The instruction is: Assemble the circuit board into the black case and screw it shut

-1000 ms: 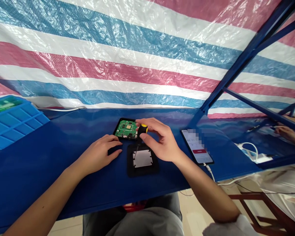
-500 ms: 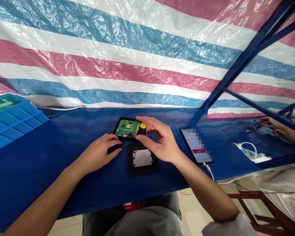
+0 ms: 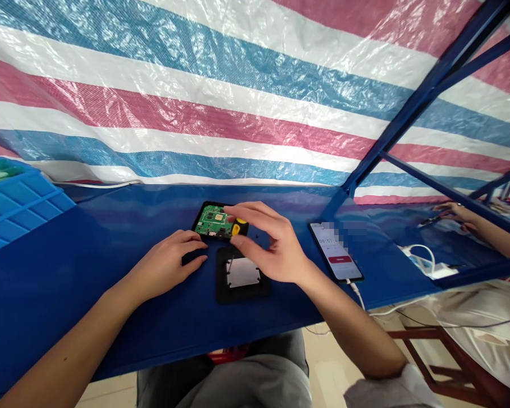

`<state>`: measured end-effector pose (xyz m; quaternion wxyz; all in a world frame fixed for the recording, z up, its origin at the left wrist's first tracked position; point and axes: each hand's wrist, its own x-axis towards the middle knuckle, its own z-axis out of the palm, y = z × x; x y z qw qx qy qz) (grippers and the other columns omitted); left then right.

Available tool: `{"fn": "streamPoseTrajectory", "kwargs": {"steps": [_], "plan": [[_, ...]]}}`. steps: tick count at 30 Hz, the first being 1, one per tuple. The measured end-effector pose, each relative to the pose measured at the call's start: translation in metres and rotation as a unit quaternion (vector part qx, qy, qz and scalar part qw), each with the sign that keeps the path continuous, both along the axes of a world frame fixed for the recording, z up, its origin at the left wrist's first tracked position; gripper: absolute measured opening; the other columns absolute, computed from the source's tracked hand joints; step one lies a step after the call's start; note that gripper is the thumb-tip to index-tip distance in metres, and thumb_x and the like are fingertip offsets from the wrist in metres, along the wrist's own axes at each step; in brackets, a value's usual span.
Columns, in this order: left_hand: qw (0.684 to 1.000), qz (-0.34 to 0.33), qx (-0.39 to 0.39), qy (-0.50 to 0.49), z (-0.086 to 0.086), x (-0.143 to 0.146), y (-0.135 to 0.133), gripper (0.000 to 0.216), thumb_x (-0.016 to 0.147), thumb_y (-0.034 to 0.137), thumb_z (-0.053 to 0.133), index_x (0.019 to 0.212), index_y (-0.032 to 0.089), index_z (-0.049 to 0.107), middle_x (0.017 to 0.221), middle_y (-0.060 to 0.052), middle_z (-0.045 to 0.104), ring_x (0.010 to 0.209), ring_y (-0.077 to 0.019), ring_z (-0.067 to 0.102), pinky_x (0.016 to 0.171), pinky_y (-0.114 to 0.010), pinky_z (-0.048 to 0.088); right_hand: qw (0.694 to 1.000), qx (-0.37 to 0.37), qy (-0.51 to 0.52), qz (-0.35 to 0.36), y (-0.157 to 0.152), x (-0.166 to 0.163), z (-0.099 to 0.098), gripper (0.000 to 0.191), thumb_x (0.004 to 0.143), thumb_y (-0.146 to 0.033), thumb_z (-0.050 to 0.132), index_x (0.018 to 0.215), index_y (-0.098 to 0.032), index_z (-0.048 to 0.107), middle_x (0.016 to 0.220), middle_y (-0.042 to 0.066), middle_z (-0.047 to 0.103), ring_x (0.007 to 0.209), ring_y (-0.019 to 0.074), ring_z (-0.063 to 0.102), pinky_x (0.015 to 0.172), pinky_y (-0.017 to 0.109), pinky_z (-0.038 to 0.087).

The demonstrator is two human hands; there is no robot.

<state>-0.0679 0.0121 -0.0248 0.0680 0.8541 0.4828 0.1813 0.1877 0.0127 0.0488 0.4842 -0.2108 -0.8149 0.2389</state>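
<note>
My right hand (image 3: pixel 274 246) pinches the black, yellow-capped handle of a small screwdriver (image 3: pixel 237 228). Its tip points down at the left edge of a black cover with a metal plate (image 3: pixel 242 277), which lies flat on the blue table (image 3: pixel 89 272). Just behind the cover sits a green circuit board in a black case (image 3: pixel 212 220). My left hand (image 3: pixel 168 266) rests on the table to the left of the cover, fingers stretched forward and holding nothing.
A phone (image 3: pixel 335 251) showing a timer lies right of my hand, with a cable running off the table edge. A blue compartment tray (image 3: pixel 21 204) stands at the far left. Another person's hand (image 3: pixel 453 212) works beyond the blue frame post (image 3: pixel 391 136); a white cable (image 3: pixel 423 259) lies there.
My right hand's fingers have shifted round the screwdriver handle, and its yellow cap has tipped lower and to the left. The left hand has stayed put.
</note>
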Motion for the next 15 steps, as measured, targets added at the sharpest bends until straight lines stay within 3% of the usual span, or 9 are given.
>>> {"fn": "streamPoseTrajectory", "kwargs": {"steps": [3, 5, 8, 11, 13, 15], "plan": [[1.000, 0.001, 0.000, 0.003, -0.0007, 0.0003, 0.0003, 0.043, 0.094, 0.055, 0.048, 0.113, 0.026, 0.073, 0.120, -0.008, 0.067, 0.111, -0.0294, 0.062, 0.096, -0.041, 0.051, 0.999, -0.027, -0.004, 0.019, -0.0002, -0.0001, -0.0004, 0.040, 0.097, -0.022, 0.051, 0.136, -0.031, 0.056, 0.114, 0.004, 0.068, 0.097, 0.0165, 0.065, 0.084, 0.033, 0.058], [1.000, 0.000, 0.002, 0.008, -0.0010, 0.0005, 0.0005, 0.043, 0.095, 0.054, 0.047, 0.114, 0.025, 0.072, 0.121, -0.009, 0.066, 0.112, -0.0300, 0.062, 0.096, -0.042, 0.051, 1.000, -0.014, 0.003, -0.011, -0.0002, -0.0005, -0.0011, 0.038, 0.093, -0.027, 0.062, 0.131, -0.031, 0.061, 0.106, 0.003, 0.069, 0.088, 0.0158, 0.064, 0.078, 0.031, 0.058], [1.000, -0.003, 0.004, 0.014, -0.0015, 0.0004, 0.0008, 0.045, 0.096, 0.054, 0.045, 0.114, 0.024, 0.072, 0.121, -0.010, 0.066, 0.113, -0.0303, 0.061, 0.096, -0.043, 0.051, 0.999, 0.007, 0.007, -0.034, -0.0007, -0.0006, -0.0015, 0.039, 0.087, -0.030, 0.070, 0.125, -0.029, 0.065, 0.110, 0.005, 0.067, 0.095, 0.0182, 0.064, 0.084, 0.033, 0.057], [1.000, -0.005, 0.004, 0.009, -0.0031, -0.0014, 0.0017, 0.045, 0.095, 0.056, 0.044, 0.110, 0.025, 0.073, 0.120, -0.010, 0.066, 0.114, -0.0303, 0.061, 0.097, -0.043, 0.050, 1.000, -0.025, -0.002, 0.016, -0.0013, -0.0002, -0.0015, 0.040, 0.096, -0.023, 0.053, 0.136, -0.028, 0.056, 0.124, 0.006, 0.064, 0.106, 0.0183, 0.063, 0.089, 0.034, 0.056], [1.000, -0.002, 0.007, -0.001, -0.0056, -0.0034, 0.0028, 0.046, 0.094, 0.058, 0.045, 0.110, 0.026, 0.074, 0.120, -0.009, 0.066, 0.114, -0.0309, 0.061, 0.099, -0.044, 0.049, 0.999, -0.041, -0.002, 0.029, -0.0014, -0.0005, -0.0017, 0.042, 0.098, -0.022, 0.049, 0.139, -0.029, 0.052, 0.121, 0.005, 0.066, 0.099, 0.0157, 0.064, 0.084, 0.031, 0.057], [1.000, 0.004, 0.006, -0.005, -0.0086, -0.0054, 0.0042, 0.047, 0.092, 0.060, 0.047, 0.113, 0.028, 0.073, 0.122, -0.008, 0.066, 0.115, -0.0321, 0.061, 0.101, -0.045, 0.048, 1.000, -0.027, 0.000, -0.002, -0.0011, -0.0011, -0.0015, 0.040, 0.094, -0.028, 0.060, 0.134, -0.029, 0.058, 0.112, 0.003, 0.068, 0.094, 0.0150, 0.063, 0.083, 0.029, 0.057]]}}
